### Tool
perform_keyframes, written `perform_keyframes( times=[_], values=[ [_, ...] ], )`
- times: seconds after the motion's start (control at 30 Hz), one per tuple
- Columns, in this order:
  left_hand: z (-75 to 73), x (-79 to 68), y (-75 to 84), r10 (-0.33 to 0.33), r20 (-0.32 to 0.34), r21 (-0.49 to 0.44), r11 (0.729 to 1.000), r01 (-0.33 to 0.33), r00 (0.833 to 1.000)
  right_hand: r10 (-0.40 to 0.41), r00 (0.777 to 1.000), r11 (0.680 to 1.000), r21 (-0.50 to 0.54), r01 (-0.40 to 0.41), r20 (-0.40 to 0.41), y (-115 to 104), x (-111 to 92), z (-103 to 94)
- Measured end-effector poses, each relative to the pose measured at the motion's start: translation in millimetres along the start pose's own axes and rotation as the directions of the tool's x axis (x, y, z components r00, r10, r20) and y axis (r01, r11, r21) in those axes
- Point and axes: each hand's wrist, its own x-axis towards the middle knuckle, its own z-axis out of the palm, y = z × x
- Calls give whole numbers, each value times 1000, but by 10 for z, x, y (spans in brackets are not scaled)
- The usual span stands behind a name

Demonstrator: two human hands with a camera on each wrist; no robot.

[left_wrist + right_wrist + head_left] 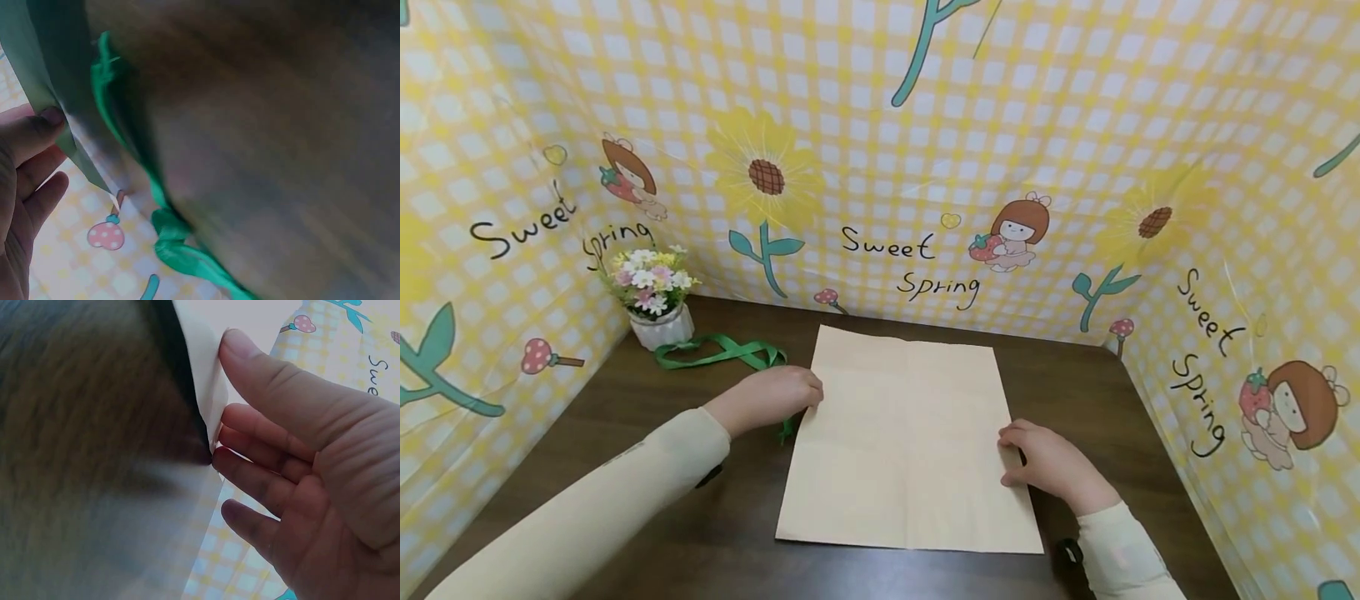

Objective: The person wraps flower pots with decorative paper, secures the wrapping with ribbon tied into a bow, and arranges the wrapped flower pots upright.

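Observation:
A large cream sheet of paper (pixel 910 450) with a crease down its middle lies on the dark wooden table (pixel 730 533). At its left edge, my left hand (pixel 771 396) pinches the paper; the left wrist view shows the thumb (pixel 47 122) against the slightly lifted edge, with fingers behind it. My right hand (pixel 1060 467) is at the opposite edge, thumb and fingers spread apart. Its fingertips touch the paper's edge, seen close up in the right wrist view, where the thumb (pixel 250 353) lies along the border.
A green ribbon (pixel 722 346) lies looped to the left of the paper, its knotted end passing beneath my left hand. Behind it stands a white pot (pixel 662 329) of artificial flowers (pixel 651 279). A yellow checked cloth (pixel 865 183) walls in the table's back and sides.

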Motion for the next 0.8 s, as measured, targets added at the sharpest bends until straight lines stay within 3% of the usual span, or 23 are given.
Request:
perform_keyframes(
  times=[0.37, 0.63, 0.8],
  values=[
    [162, -37, 26, -32, 29, -49, 998, 33, 999, 9, 1000, 1000, 10, -9, 7, 78, 18, 35],
    [225, -65, 48, -15, 42, -29, 999, 16, 999, 5, 1000, 1000, 5, -6, 6, 81, 29, 38],
    [233, -95, 69, -79, 51, -84, 993, 83, 996, -7, 1000, 1000, 2, 7, 7, 85, 30, 37]
  ],
)
